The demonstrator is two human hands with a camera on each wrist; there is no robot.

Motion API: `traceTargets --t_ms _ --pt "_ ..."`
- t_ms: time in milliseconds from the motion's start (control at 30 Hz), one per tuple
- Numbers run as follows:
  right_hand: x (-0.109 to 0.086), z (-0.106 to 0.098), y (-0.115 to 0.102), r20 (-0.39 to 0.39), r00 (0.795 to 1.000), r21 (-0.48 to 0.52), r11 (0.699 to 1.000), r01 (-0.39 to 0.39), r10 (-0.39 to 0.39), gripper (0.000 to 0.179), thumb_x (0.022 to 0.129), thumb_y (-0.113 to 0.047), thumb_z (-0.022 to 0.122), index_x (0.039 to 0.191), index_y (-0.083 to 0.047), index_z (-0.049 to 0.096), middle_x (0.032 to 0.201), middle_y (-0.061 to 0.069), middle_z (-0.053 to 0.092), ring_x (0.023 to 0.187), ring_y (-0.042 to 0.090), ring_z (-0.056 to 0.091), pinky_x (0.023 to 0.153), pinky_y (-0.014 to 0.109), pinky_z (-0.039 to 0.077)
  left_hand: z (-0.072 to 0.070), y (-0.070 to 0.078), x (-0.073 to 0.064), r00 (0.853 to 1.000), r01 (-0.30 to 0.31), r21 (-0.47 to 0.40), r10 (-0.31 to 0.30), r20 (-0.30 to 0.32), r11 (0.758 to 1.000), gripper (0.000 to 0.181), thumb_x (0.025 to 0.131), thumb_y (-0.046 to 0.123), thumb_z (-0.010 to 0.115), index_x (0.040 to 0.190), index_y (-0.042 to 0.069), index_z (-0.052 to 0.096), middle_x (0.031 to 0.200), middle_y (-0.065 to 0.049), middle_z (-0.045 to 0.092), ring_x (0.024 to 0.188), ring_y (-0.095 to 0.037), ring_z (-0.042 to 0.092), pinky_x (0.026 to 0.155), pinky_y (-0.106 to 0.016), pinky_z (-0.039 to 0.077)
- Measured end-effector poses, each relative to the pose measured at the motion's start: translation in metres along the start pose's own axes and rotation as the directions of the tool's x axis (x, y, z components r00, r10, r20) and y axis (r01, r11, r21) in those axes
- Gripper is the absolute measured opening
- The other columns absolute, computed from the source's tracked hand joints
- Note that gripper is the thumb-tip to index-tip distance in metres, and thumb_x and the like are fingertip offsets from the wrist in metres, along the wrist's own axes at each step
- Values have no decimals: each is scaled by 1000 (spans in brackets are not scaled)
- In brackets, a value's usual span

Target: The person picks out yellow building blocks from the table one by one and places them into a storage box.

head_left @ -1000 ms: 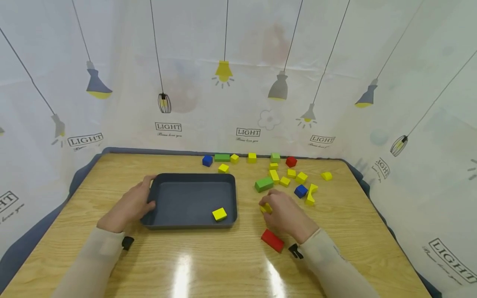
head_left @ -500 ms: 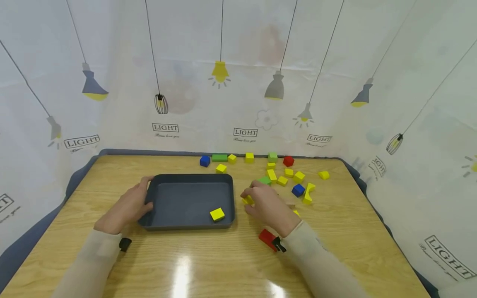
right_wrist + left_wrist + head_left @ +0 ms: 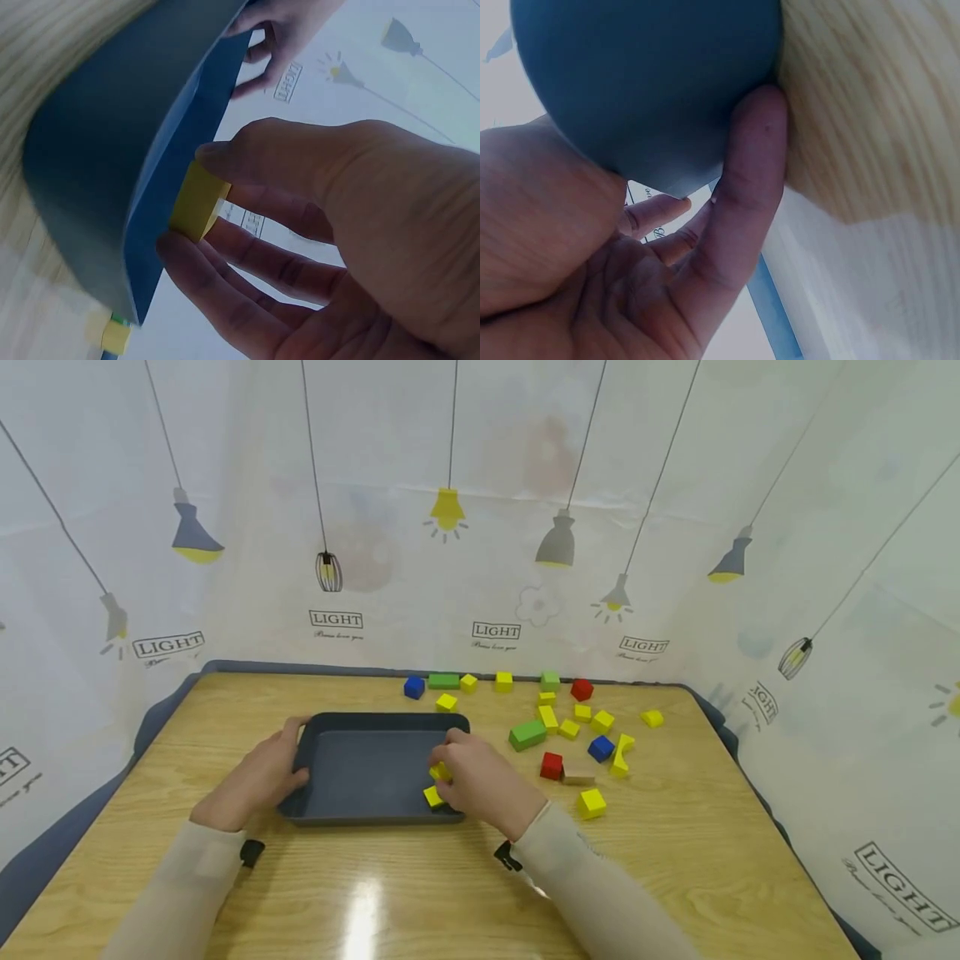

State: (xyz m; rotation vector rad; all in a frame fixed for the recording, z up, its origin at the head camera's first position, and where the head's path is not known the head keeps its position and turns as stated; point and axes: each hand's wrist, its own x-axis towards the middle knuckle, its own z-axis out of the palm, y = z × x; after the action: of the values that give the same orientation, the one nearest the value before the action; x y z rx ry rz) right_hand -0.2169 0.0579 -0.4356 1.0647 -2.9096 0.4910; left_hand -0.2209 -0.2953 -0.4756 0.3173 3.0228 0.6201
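Note:
A dark grey tray point(image 3: 360, 760) lies on the table, its left rim gripped by my left hand point(image 3: 251, 777). In the left wrist view, the fingers point(image 3: 757, 142) lie along the tray's wall point(image 3: 652, 90). My right hand point(image 3: 487, 781) is over the tray's right end and pinches a yellow block point(image 3: 199, 199) between thumb and fingertips, seen best in the right wrist view. Below it in the tray lies another yellow block point(image 3: 433, 797), partly hidden by the right hand.
Right of the tray lie a green block point(image 3: 528, 735), a red block point(image 3: 551, 766), a tan block point(image 3: 578, 774), a yellow cube point(image 3: 592, 803) and a blue cube point(image 3: 601, 748). Several more coloured blocks are scattered toward the table's back edge, near a printed curtain point(image 3: 420, 577).
My right hand has moved left from the scattered blocks to above the tray, carrying the yellow block. The left hand has kept its grip on the tray.

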Motion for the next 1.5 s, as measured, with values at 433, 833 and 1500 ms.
traceTargets --t_ms 433,833,1500 --pt "39 29 -57 82 991 -79 991 108 -102 20 106 -16 86 126 -12 89 118 4 79 98 13 73 81 19 61 1 -1 2 1000 5 1 -5 7 1000 90 103 -1 82 171 -15 25 143 -52 63 123 -62 73 99 -68 63" --pt "61 41 -82 112 986 -110 985 132 -120 19 107 -17 85 126 -16 89 116 1 78 94 8 67 77 20 58 0 0 2 1000 9 -6 -9 12 1000 87 104 0 81 171 -14 26 145 -52 61 126 -62 72 100 -68 62" --pt "56 38 -72 124 991 -70 996 60 -51 31 110 -24 84 140 -17 85 130 4 78 100 9 72 77 20 60 0 0 2 1000 14 11 -14 20 1000 89 104 0 81 171 -15 25 144 -53 61 124 -62 73 100 -68 62"
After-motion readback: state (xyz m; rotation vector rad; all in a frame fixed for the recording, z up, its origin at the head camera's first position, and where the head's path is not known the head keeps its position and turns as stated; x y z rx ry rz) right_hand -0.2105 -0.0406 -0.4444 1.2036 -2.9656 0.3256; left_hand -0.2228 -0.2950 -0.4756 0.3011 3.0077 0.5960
